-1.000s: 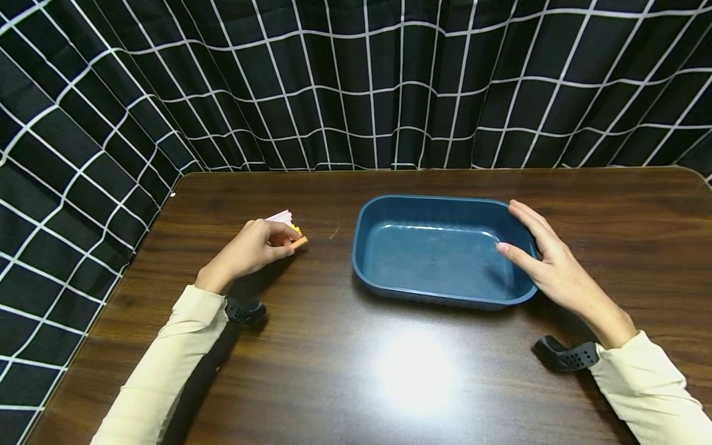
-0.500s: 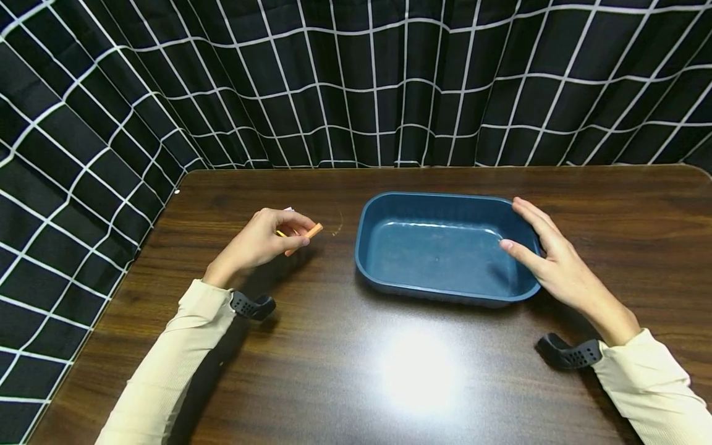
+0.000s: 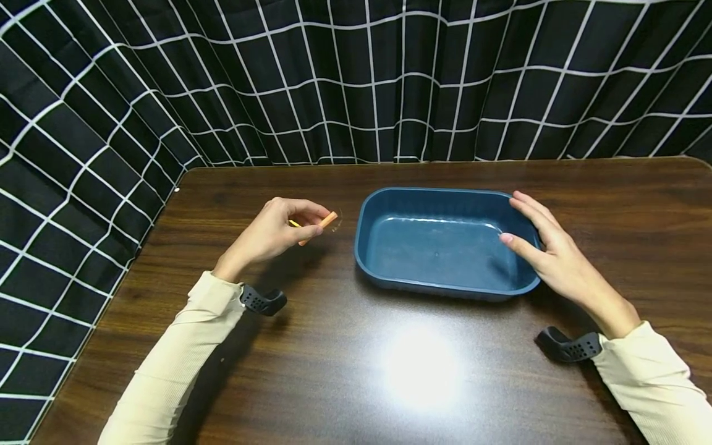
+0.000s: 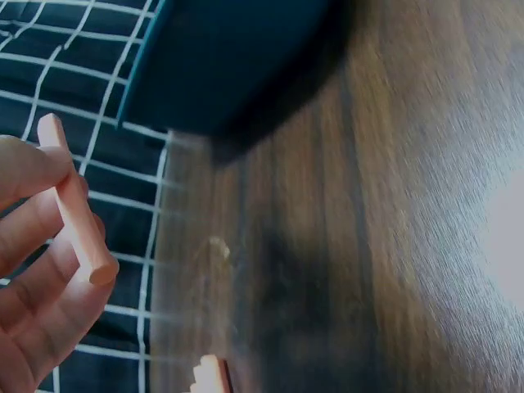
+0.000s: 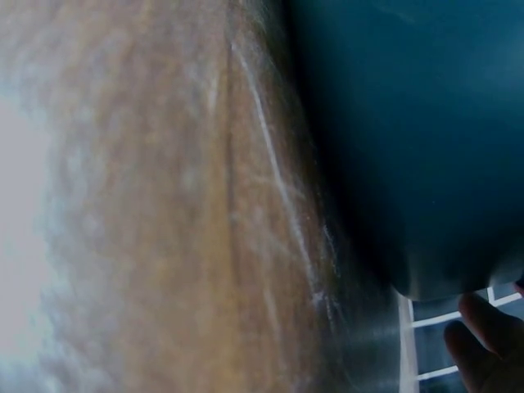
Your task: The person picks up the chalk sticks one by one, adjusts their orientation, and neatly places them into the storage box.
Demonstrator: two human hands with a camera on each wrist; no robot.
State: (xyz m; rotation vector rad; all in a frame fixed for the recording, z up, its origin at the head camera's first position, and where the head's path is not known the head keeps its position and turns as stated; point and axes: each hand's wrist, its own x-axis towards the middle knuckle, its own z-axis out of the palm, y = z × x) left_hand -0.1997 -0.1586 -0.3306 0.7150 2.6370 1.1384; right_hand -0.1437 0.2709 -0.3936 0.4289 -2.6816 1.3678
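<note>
My left hand (image 3: 278,228) pinches a short, smooth orange stick (image 4: 79,217) between thumb and fingers, above the table's left part. In the left wrist view the stick is tilted, with a flat lower end. A yellow bit (image 3: 295,224) shows in the gap behind the left thumb; I cannot tell whether it is held. Stick ends (image 4: 211,375) lie on the table at the bottom of the left wrist view. A blue rectangular tub (image 3: 434,288) stands right of centre. My right hand (image 3: 562,266) touches its right end, fingers extended along the outside and thumb over the inside.
The brown wooden table (image 3: 311,371) carries a bright light reflection in front of the tub. A black curtain with white grid lines (image 3: 389,80) hangs behind the table and at its left. Both wrists wear black bands.
My left hand has lifted the orange stick and moved to the right and away from me, nearer the tub. The right hand stays at the tub's right end.
</note>
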